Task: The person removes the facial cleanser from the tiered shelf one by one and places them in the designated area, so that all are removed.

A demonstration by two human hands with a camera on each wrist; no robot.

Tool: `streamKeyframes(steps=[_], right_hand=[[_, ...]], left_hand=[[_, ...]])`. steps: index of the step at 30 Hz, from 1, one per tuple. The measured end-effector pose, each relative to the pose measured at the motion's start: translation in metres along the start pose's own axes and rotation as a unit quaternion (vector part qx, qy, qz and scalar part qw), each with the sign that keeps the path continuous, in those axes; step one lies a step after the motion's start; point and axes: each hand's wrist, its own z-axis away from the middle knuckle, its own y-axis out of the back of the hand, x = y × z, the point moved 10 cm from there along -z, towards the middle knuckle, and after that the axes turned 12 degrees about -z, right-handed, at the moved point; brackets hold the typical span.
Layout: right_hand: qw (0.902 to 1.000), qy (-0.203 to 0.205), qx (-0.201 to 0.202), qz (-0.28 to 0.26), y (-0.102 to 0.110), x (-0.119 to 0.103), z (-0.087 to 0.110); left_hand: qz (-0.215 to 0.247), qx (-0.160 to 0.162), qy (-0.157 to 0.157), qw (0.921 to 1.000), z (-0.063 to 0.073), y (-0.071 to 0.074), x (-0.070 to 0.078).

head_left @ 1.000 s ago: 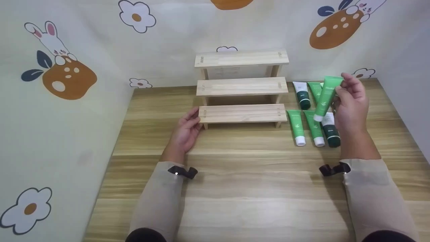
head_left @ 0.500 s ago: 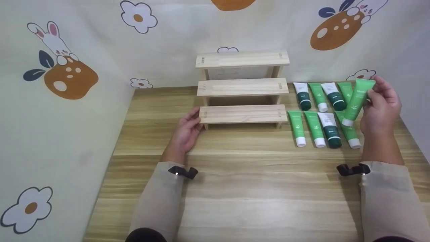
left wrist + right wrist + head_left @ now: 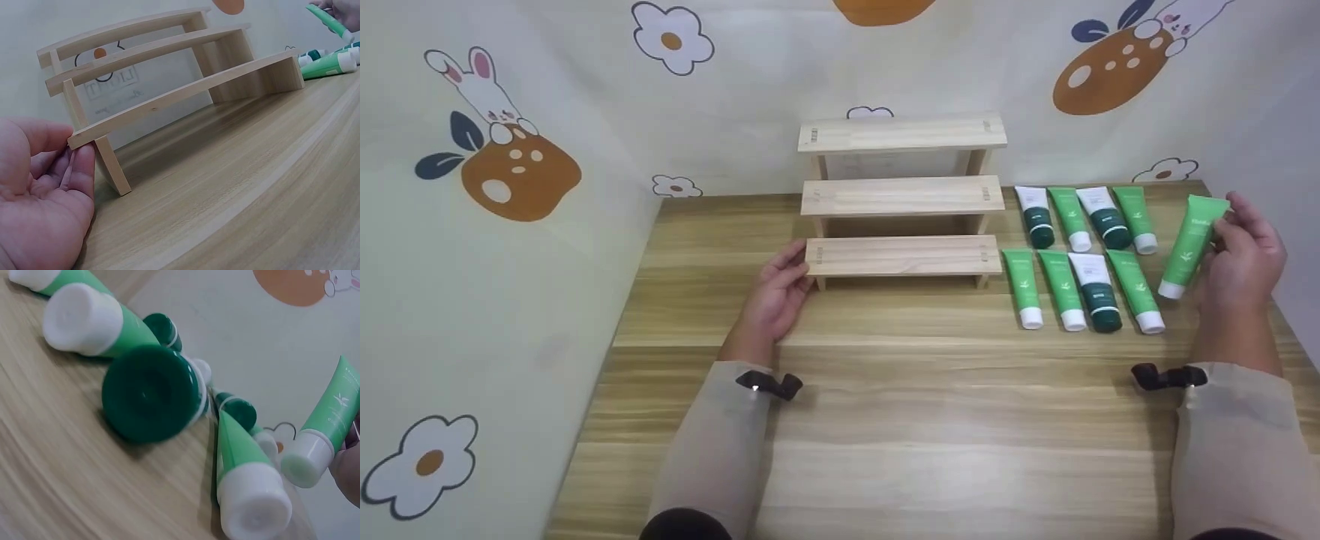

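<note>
A three-tier wooden step rack (image 3: 904, 256) stands near the back wall. My left hand (image 3: 775, 295) pinches the left end of its lowest shelf; in the left wrist view the thumb and fingers (image 3: 83, 169) meet around that corner. On the right, my right hand (image 3: 1243, 259) holds a green squeeze tube (image 3: 1192, 244) with a white cap, tilted with the cap downward. This tube (image 3: 332, 410) appears raised above the wood in the right wrist view. Left of it lie two rows of tubes, among them a green tube (image 3: 1136, 292) and a white and dark-green tube (image 3: 1096, 292).
The wood-grain table (image 3: 930, 420) reaches the patterned back wall (image 3: 750, 97). A plain wall (image 3: 1282, 150) rises close beside my right hand. The tubes lie just right of the rack, close together.
My right hand has moved right with the green tube, from above the laid-out tubes to the right of them, uncovering the tubes beneath. The left hand stays on the rack.
</note>
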Motion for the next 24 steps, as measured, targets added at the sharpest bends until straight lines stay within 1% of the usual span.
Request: streamKeyframes(steps=[1, 6, 9, 11, 14, 18, 22, 24], right_hand=[[1.0, -0.003, 0.003, 0.005, 0.004, 0.0, -0.002], [0.9997, -0.014, 0.012, -0.019, 0.018, 0.003, -0.011], [0.9994, -0.031, 0.007, -0.012, 0.024, 0.01, -0.016], [0.9989, -0.046, -0.002, 0.006, 0.027, 0.014, -0.019], [0.9972, -0.071, -0.022, 0.011, 0.029, 0.021, -0.021], [0.9942, -0.091, -0.056, -0.01, 0.025, 0.025, -0.021], [0.992, -0.103, -0.069, -0.025, 0.026, 0.026, -0.021], [0.9904, -0.106, -0.076, -0.046, 0.027, 0.026, -0.022]], left_hand=[[0.001, 0.001, 0.0, 1.0, 0.0, 0.0, 0.0], [0.009, 0.011, 0.003, 0.9999, 0.0, 0.001, -0.001], [0.011, 0.011, 0.002, 0.9999, 0.0, 0.0, 0.0], [0.012, 0.012, 0.005, 0.9998, 0.0, 0.0, 0.0], [0.01, 0.011, 0.009, 0.9999, 0.001, 0.0, -0.001], [0.005, 0.006, 0.006, 1.0, 0.002, -0.001, 0.001], [0.001, 0.002, -0.002, 1.0, 0.001, -0.002, 0.002], [0.002, -0.001, -0.004, 1.0, 0.001, -0.002, 0.002]])
